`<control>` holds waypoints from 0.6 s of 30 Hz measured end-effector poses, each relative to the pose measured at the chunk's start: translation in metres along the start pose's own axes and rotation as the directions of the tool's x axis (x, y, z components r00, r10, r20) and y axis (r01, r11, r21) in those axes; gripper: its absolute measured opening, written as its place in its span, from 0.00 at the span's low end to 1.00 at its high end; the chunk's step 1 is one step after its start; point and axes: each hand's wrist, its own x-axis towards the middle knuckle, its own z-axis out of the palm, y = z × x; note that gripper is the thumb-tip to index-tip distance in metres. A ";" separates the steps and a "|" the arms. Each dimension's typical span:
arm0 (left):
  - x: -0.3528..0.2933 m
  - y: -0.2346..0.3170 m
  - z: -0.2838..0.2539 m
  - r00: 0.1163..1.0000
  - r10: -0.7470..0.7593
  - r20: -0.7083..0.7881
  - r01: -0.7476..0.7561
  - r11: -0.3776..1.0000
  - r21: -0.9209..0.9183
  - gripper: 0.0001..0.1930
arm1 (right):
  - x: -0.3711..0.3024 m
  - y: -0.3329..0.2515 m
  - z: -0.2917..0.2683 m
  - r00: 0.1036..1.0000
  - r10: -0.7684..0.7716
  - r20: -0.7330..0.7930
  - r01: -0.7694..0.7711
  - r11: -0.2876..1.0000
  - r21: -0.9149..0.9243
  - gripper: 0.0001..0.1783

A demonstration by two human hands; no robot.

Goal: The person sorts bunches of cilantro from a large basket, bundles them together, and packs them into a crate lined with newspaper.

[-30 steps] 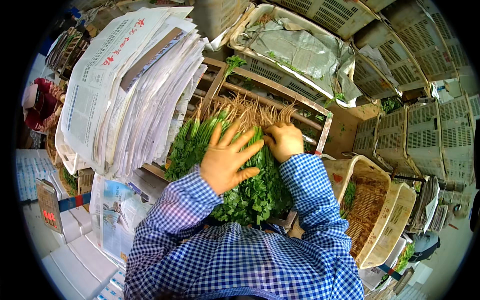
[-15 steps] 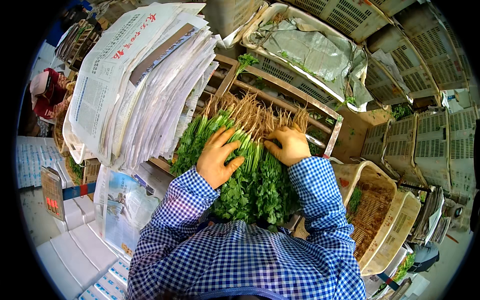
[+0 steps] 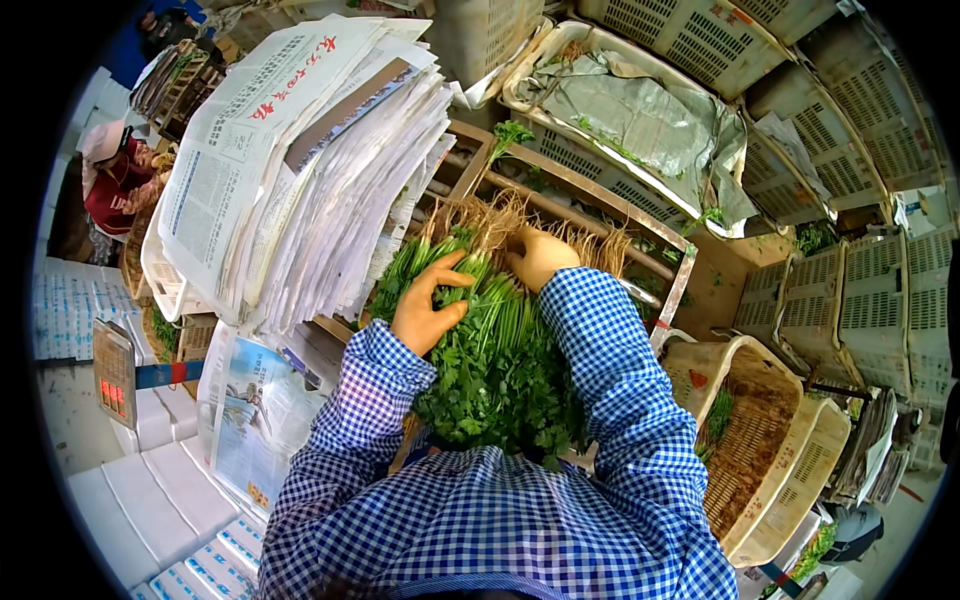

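A large heap of coriander (image 3: 500, 370) lies in front of me, green leaves toward my body and pale brown roots (image 3: 490, 220) pointing away. Over the left part of the stems rests my left hand (image 3: 425, 305), its fingers apart and the thumb spread. My right hand (image 3: 540, 258) is curled closed round stems just below the roots, near the middle of the heap; its fingertips are partly hidden among them. The heap lies on a rusty metal frame (image 3: 610, 200) with bars.
To the left leans a tall stack of newspapers (image 3: 300, 170). A plastic crate (image 3: 560, 110) with grey-green sheeting stands behind the frame, and a dirty crate (image 3: 750, 440) at right. White boxes (image 3: 150, 490) and a scale display (image 3: 115, 375) are lower left. Another person (image 3: 120, 180) works far left.
My right hand has moved left along the roots and curled in among the stems. My left hand has shifted slightly, its fingers more bent. The whole view has moved a little.
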 end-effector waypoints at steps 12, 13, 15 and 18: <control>-0.018 0.026 0.009 0.998 0.039 0.043 -0.047 0.974 0.220 0.19 | -0.019 0.009 -0.015 0.890 -0.096 -0.446 0.218 0.948 0.232 0.11; -0.022 0.028 0.013 0.995 0.077 0.064 -0.093 0.947 0.308 0.21 | -0.016 0.008 -0.013 0.876 -0.107 -0.470 0.235 0.946 0.222 0.10; -0.025 0.035 0.019 0.990 0.048 0.132 -0.109 0.856 0.505 0.22 | -0.007 0.005 -0.007 0.886 -0.082 -0.456 0.201 0.955 0.220 0.10; -0.020 0.032 0.039 0.973 0.062 0.222 -0.199 0.714 0.672 0.23 | 0.019 0.022 0.013 0.945 -0.006 -0.328 0.045 0.993 0.111 0.11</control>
